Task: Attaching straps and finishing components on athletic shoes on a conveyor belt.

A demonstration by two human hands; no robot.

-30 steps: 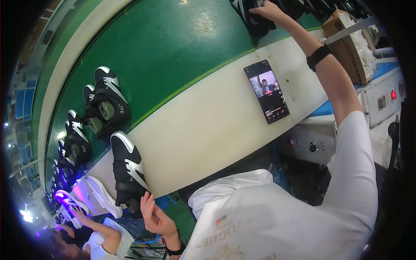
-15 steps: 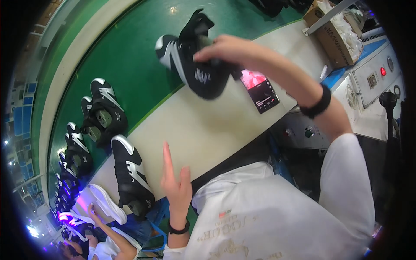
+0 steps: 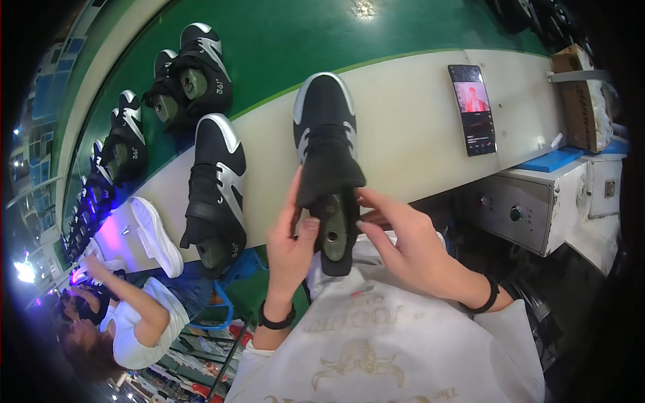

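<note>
A black and silver shoe upper point(image 3: 325, 111) lies on the white bench directly in front of me, toe pointing away. Out of its opening shows a dark green shoe last point(image 3: 334, 225) with a round hole in its top. My left hand point(image 3: 287, 252) is at the upper's left side, fingers along it and thumb near the last. On the other side, my right hand point(image 3: 420, 252) grips near the heel, its thumb and fingers bent toward the opening. A similar black and silver shoe upper point(image 3: 218, 181) rests on the bench to the left.
Beyond the white bench point(image 3: 403, 121) runs a green surface point(image 3: 282, 47) carrying several more lasted uppers point(image 3: 191, 80). A white sole point(image 3: 156, 235) lies at the left. To the right are a phone point(image 3: 474, 111), a control box point(image 3: 517, 211) and a cardboard box point(image 3: 581, 114). A co-worker point(image 3: 151, 316) sits at lower left.
The upper in my right hand has come from above the bench's far edge down to in front of me, toe turned away. My left hand has moved onto its left side.
</note>
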